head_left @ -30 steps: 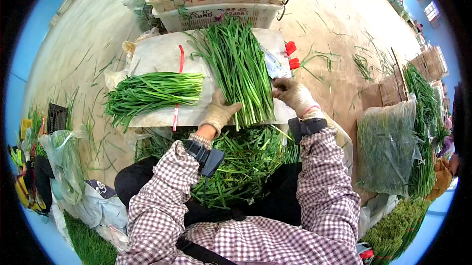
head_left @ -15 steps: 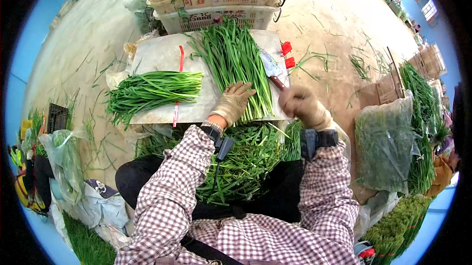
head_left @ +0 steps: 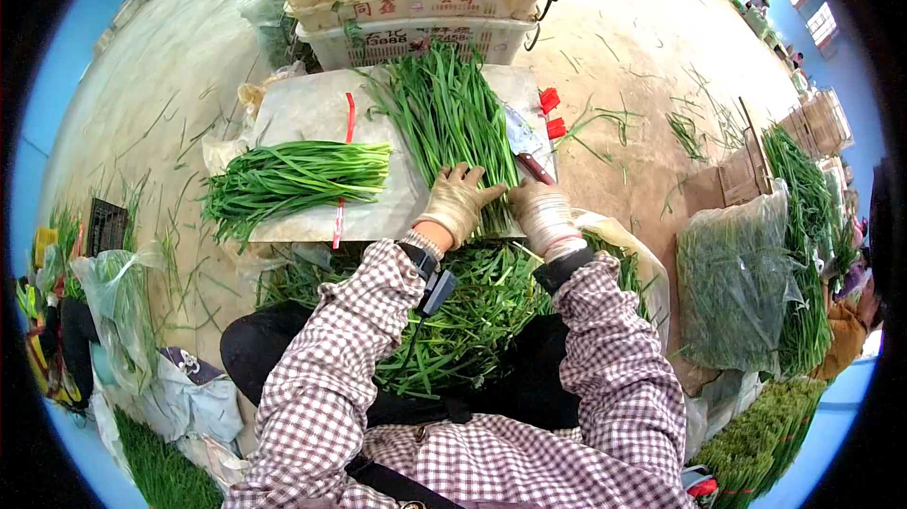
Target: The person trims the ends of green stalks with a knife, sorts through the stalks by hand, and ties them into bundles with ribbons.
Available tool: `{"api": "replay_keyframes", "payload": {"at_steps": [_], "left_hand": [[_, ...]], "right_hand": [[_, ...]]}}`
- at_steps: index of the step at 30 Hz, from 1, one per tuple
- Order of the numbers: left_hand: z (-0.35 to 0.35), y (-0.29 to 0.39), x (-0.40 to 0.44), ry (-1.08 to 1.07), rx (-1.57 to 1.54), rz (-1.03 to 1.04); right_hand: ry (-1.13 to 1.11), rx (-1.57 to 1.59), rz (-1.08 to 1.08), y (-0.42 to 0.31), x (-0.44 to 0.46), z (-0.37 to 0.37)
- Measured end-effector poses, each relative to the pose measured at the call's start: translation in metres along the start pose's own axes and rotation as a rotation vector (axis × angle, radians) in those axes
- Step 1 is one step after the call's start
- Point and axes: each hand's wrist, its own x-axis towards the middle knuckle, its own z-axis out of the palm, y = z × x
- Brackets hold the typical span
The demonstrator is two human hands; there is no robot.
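A loose pile of garlic chives point(head_left: 452, 112) lies lengthwise on the board point(head_left: 302, 121). My left hand point(head_left: 455, 205), in a pale glove, rests on its near end with the fingers spread. My right hand point(head_left: 546, 214), gloved too, is at the pile's near right corner with its fingers curled together; what they hold, if anything, is hidden. Just beyond those fingers is the dark handle of a knife point(head_left: 535, 167), whose blade lies along the pile's right side. Left of the pile, a second bunch of chives point(head_left: 298, 178) lies crosswise over a red tape strip point(head_left: 350, 117).
Stacked plastic crates point(head_left: 416, 41) stand behind the board. Red tape pieces point(head_left: 551, 112) are at its right edge. Loose leaves point(head_left: 453, 320) are heaped below it, between my knees. On the right stands a plastic-wrapped bundle of greens point(head_left: 732, 282); on the left, a clear bag point(head_left: 128, 310).
My right hand has moved left and slightly down, from a raised fist beside the board to the pile's near corner. The left hand's fingers have spread wider on the chives.
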Motion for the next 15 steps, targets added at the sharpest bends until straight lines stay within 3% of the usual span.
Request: {"api": "replay_keyframes", "payload": {"at_steps": [1,4,7,9,11,13,15], "left_hand": [[0.001,0.0,0.0,0.005,0.003,-0.002],[0.014,-0.008,0.0,0.128,-0.014,0.011],[-0.006,-0.009,0.004,0.309,-0.084,0.029],[-0.025,-0.003,0.009,0.451,-0.132,0.05],[-0.029,0.002,0.029,0.396,-0.19,0.262],[-0.021,0.011,0.048,0.417,-0.036,0.488],[-0.001,0.015,0.072,0.211,0.003,0.548]], "right_hand": [[0.015,0.182,0.053,0.005,-0.001,-0.002],[-0.27,0.823,0.336,-0.04,-0.018,-0.112],[-0.594,1.193,0.154,-0.018,-0.043,-0.151],[-0.766,0.833,0.295,-0.042,-0.052,-0.17],[-0.844,0.383,0.173,-0.02,-0.068,-0.12],[-0.569,-0.033,0.073,-0.003,-0.089,-0.072],[-0.364,0.095,0.435,-0.032,-0.082,-0.067]]}}
